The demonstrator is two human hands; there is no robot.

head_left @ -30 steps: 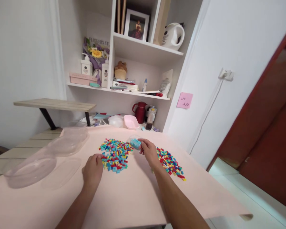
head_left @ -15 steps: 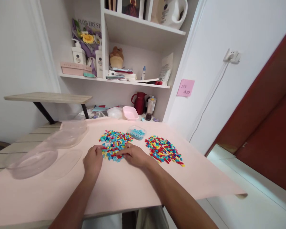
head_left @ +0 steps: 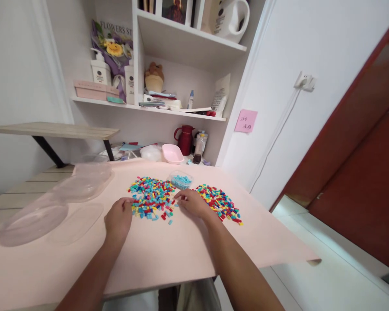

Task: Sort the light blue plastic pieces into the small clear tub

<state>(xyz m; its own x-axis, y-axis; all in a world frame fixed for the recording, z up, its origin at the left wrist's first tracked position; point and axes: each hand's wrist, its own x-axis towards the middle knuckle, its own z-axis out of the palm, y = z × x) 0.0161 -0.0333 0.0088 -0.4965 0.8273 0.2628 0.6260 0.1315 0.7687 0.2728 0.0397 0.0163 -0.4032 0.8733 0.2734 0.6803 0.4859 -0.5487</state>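
Note:
Two heaps of small coloured bricks lie on a pink table (head_left: pixel 168 255). My left hand (head_left: pixel 118 218) rests at the near left edge of the left heap (head_left: pixel 151 199), fingers curled and touching the bricks. My right hand (head_left: pixel 192 202) lies between the heaps, fingers pinched at the left heap's right edge; what they hold is too small to see. The right heap (head_left: pixel 218 203) sits partly behind that hand. A small clear tub of blue bricks (head_left: pixel 180 179) stands just beyond, between the heaps.
Several clear plastic containers (head_left: pixel 84 183) and a lid (head_left: pixel 74 222) sit at the table's left. A pink dish (head_left: pixel 172 153), red jug (head_left: pixel 184 139) and bottle (head_left: pixel 199 149) stand at the back under wall shelves. The table's right edge drops off by a red door.
My right hand left the blue tub, went down to the near side of the left heap, then moved right to its edge. A few bricks now lie loose below the heap.

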